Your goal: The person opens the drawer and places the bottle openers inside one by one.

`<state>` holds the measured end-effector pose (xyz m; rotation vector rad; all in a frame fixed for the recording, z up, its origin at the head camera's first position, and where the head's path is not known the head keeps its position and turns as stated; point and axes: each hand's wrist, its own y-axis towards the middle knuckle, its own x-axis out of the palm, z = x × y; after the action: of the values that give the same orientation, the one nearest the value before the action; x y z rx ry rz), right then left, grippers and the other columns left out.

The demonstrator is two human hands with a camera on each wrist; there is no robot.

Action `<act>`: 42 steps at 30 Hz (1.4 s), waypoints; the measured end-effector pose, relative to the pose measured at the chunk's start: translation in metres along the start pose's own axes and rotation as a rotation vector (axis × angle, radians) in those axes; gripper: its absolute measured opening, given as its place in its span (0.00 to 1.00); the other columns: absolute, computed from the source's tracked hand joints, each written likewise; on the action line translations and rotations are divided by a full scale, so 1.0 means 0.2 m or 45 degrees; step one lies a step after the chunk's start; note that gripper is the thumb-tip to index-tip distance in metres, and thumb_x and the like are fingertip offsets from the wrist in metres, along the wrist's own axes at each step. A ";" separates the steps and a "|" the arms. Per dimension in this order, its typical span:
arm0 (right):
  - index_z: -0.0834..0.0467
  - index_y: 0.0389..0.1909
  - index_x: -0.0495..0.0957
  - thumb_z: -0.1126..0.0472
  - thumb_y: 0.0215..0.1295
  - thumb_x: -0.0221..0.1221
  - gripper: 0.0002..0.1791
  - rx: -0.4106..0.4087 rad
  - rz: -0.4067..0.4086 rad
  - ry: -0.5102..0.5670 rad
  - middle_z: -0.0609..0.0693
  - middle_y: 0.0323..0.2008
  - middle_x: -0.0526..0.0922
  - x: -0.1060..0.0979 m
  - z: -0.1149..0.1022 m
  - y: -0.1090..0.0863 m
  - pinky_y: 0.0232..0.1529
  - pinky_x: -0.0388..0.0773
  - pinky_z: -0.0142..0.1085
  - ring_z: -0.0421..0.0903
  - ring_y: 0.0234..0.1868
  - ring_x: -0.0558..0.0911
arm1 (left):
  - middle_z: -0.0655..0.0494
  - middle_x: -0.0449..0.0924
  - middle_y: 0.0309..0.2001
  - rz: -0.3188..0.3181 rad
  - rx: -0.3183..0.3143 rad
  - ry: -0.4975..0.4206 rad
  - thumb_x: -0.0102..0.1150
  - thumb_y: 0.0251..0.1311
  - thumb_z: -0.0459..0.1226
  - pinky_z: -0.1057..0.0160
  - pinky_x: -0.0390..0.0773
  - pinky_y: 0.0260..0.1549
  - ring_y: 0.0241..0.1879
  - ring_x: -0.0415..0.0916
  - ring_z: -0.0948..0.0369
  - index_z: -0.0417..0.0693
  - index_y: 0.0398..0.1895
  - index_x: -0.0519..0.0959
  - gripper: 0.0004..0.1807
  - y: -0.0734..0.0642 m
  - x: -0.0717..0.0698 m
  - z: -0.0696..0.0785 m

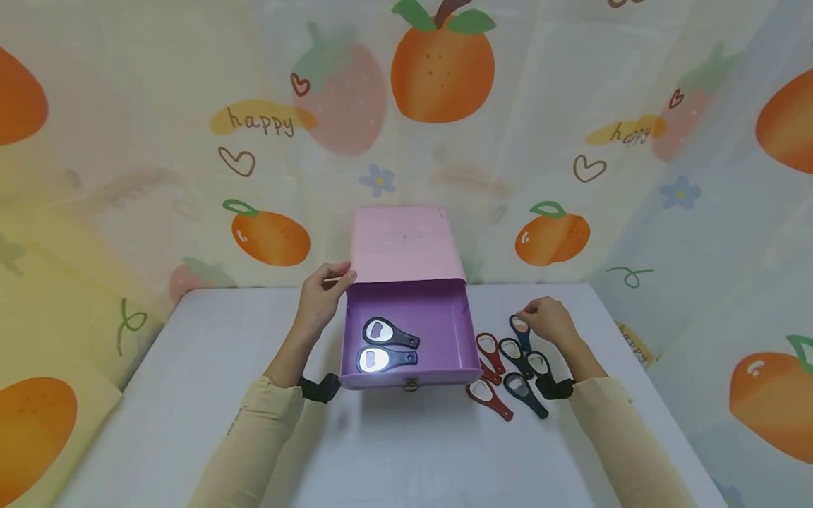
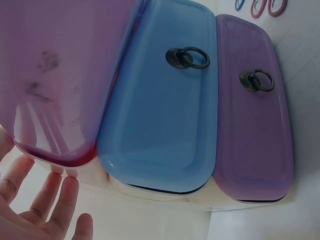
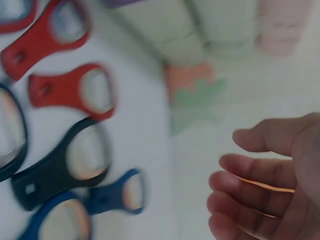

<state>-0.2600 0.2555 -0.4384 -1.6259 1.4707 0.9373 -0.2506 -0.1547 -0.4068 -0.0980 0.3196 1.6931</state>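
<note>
My left hand (image 1: 320,301) is at the front left edge of a small pink-topped drawer cabinet (image 1: 406,243). Its fingers lie outstretched along the cabinet's side below the pulled-out purple drawer (image 1: 441,328), as the left wrist view shows. Inside that drawer lie two dark bottle openers (image 1: 403,338) with shiny metal heads, one in front of the other. Over to the right, my right hand (image 1: 554,326) hovers by a small blue bottle opener (image 3: 112,198), its loosely bent fingers holding nothing. Beside it are several red bottle openers (image 3: 67,92) and dark bottle openers (image 3: 52,172) on the table.
Beneath the extended drawer, a blue drawer (image 2: 155,120) and another purple drawer (image 2: 255,145) are closed, each with a metal ring pull. A white table (image 1: 406,458) carries everything. Behind stands a fruit-printed cloth (image 1: 438,176). Black straps (image 1: 320,388) circle both wrists.
</note>
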 end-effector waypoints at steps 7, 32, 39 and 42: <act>0.69 0.35 0.82 0.52 0.65 0.61 0.20 0.277 -0.075 -0.083 0.57 0.25 0.80 0.12 0.11 0.03 0.27 0.70 0.39 0.51 0.28 0.75 | 0.47 0.78 0.60 -0.006 -0.001 -0.012 0.61 0.64 0.43 0.62 0.73 0.47 0.51 0.75 0.51 0.43 0.56 0.78 0.20 0.00 0.00 0.01; 0.68 0.34 0.79 0.58 0.56 0.63 0.14 0.457 -0.134 -0.189 0.60 0.29 0.82 0.23 0.15 0.04 0.29 0.76 0.43 0.54 0.29 0.79 | 0.48 0.78 0.61 -0.008 0.010 -0.022 0.61 0.64 0.43 0.60 0.73 0.50 0.52 0.75 0.50 0.42 0.55 0.78 0.20 0.00 0.00 -0.01; 0.69 0.36 0.79 0.58 0.57 0.63 0.16 0.471 -0.123 -0.179 0.60 0.29 0.82 0.24 0.16 0.05 0.27 0.75 0.42 0.54 0.29 0.79 | 0.49 0.78 0.61 -0.006 0.005 -0.012 0.61 0.65 0.43 0.62 0.72 0.48 0.52 0.75 0.51 0.43 0.55 0.78 0.20 0.00 0.00 -0.02; 0.69 0.35 0.79 0.57 0.56 0.64 0.16 0.472 -0.107 -0.175 0.60 0.28 0.83 0.25 0.16 0.05 0.27 0.75 0.42 0.53 0.28 0.79 | 0.49 0.78 0.61 -0.008 0.007 -0.010 0.61 0.65 0.43 0.62 0.72 0.48 0.52 0.75 0.51 0.43 0.55 0.78 0.20 0.00 0.00 -0.01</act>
<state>-0.2669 0.2604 -0.4971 -1.3154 1.3753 0.6677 -0.2514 -0.1559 -0.4092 -0.0885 0.3177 1.6860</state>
